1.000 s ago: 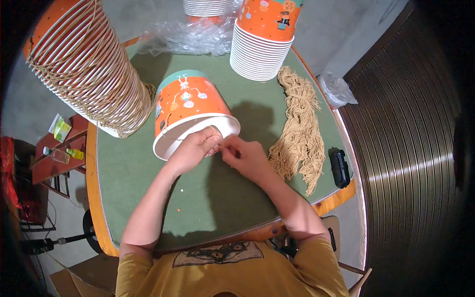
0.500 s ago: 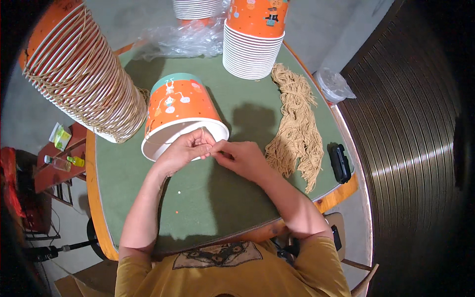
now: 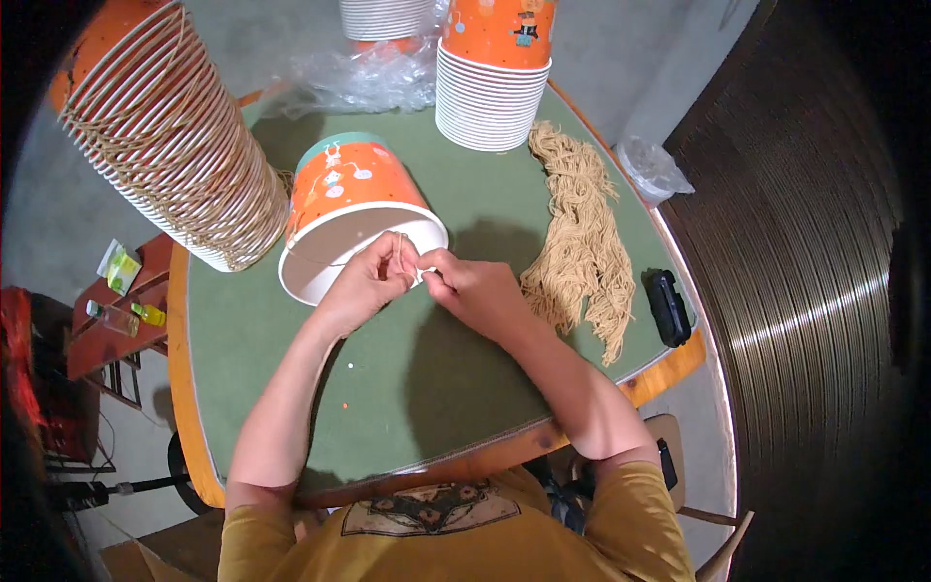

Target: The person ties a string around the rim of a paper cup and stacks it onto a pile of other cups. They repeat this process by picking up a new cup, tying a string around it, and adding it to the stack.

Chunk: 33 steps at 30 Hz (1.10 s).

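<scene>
An orange paper bucket (image 3: 354,184) with a white rim and a teal base band lies tilted on the table, its mouth facing me. At the right side of that rim, my left hand (image 3: 364,283) pinches a thin tan cord (image 3: 401,244); part of the cord also runs across the bucket's mouth. My right hand (image 3: 475,296) meets it there, thumb and forefinger closed on the cord's end, which the fingers mostly hide. A loose bundle of tan cords (image 3: 577,233) lies to the right of my right hand.
A tall leaning stack of corded buckets (image 3: 184,145) stands left, and a stack of buckets (image 3: 493,97) without visible cords at the back. Clear plastic wrap (image 3: 359,82) lies behind. A black case (image 3: 669,308) sits near the right edge of the green-topped table (image 3: 272,412).
My fingers have shifted slightly at the rim, the hands drawing a little apart with the cord between them. The view has moved slightly; the bucket stays tilted.
</scene>
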Available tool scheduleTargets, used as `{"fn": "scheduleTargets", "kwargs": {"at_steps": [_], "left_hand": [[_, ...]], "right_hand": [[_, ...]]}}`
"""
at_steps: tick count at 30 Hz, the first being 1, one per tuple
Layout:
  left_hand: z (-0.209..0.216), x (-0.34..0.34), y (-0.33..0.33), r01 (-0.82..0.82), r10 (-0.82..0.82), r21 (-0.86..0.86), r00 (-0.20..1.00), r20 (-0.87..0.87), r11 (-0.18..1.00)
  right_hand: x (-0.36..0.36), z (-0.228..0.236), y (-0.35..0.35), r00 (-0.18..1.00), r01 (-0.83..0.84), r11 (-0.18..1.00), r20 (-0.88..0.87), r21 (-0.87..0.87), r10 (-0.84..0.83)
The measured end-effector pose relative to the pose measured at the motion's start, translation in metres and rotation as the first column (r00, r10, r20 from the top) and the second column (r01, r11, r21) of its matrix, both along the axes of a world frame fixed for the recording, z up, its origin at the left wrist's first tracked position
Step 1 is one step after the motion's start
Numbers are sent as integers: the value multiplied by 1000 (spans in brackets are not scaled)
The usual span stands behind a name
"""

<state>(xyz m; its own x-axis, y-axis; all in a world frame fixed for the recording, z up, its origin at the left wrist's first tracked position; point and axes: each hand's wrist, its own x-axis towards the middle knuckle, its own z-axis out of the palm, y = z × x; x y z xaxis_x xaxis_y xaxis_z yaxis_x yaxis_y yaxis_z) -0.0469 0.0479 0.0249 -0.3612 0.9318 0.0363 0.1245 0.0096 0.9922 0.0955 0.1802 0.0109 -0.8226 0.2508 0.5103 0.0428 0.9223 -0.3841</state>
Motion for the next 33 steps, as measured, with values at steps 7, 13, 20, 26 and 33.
{"fn": "scheduleTargets", "kwargs": {"at_steps": [7,13,20,26,33], "left_hand": [[-6,14,3,-157,181,98,931,-318,983],[-10,18,6,-181,251,189,847,-469,965],[-11,16,7,-228,268,140,849,-456,963],[-10,13,8,-230,257,117,822,-509,966],[-5,5,4,-175,176,49,847,-501,983]], "right_hand": [[-3,-5,0,999,29,999,18,-28,-28],[-8,-7,-1,997,70,996,31,-49,-69],[-12,-12,1,995,89,988,46,-128,-83],[-10,-5,1,991,77,962,124,-264,-46],[-12,-5,1,984,57,948,180,-313,0]]}}
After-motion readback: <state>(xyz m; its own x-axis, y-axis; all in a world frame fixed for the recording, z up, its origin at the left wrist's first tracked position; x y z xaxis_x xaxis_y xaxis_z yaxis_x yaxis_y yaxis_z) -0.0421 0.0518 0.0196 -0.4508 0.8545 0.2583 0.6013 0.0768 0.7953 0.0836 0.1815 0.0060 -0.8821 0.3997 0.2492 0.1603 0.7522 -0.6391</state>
